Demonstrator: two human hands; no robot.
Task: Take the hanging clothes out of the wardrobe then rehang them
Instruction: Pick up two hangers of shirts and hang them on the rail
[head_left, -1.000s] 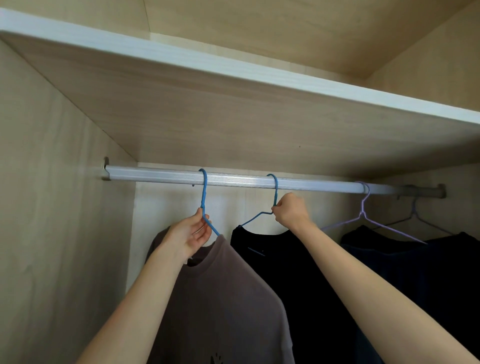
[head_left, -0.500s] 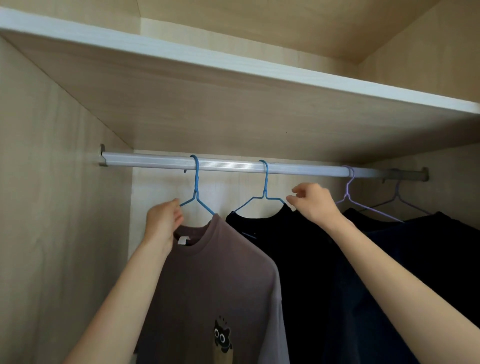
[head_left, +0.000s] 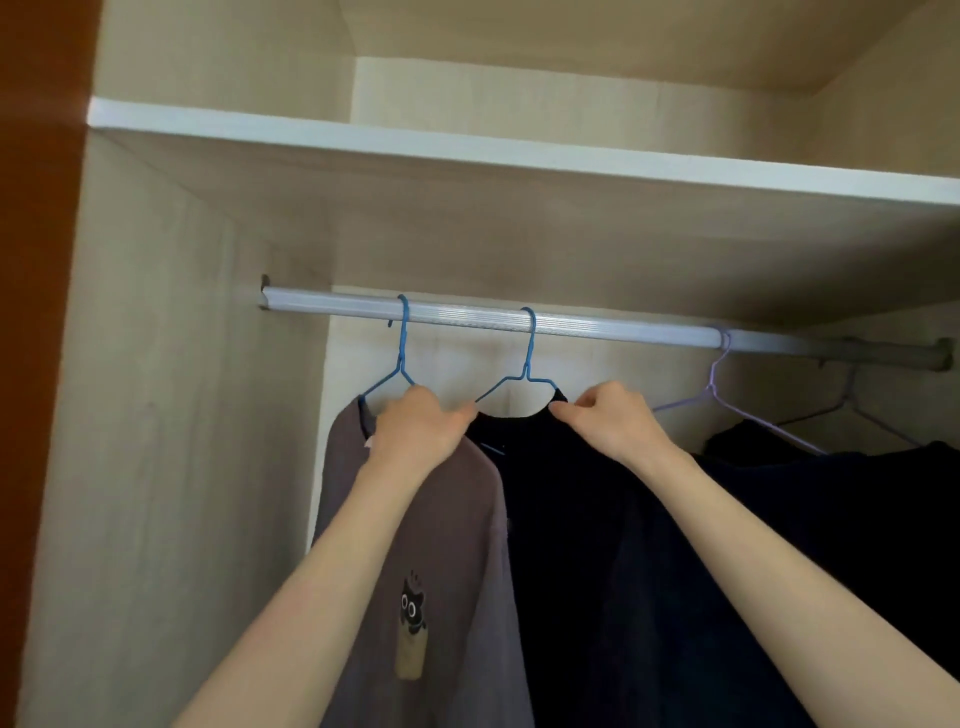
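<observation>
Hands: left (head_left: 422, 427) and right (head_left: 609, 422) pinch the black shirt (head_left: 571, 530) collar, centre frame, on the blue hanger (head_left: 529, 358) over the rail (head_left: 467, 316). Risk: an uneven tug slips the shirt off the thin wire, or lifts the hook.

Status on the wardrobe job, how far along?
Done: nothing is out; mauve shirt, black shirt and dark clothes all hang from the rod. In hand: left hand and right hand pinch the black shirt's shoulders. Left: can't tell whether this precedes removal or ends rehanging.
</observation>
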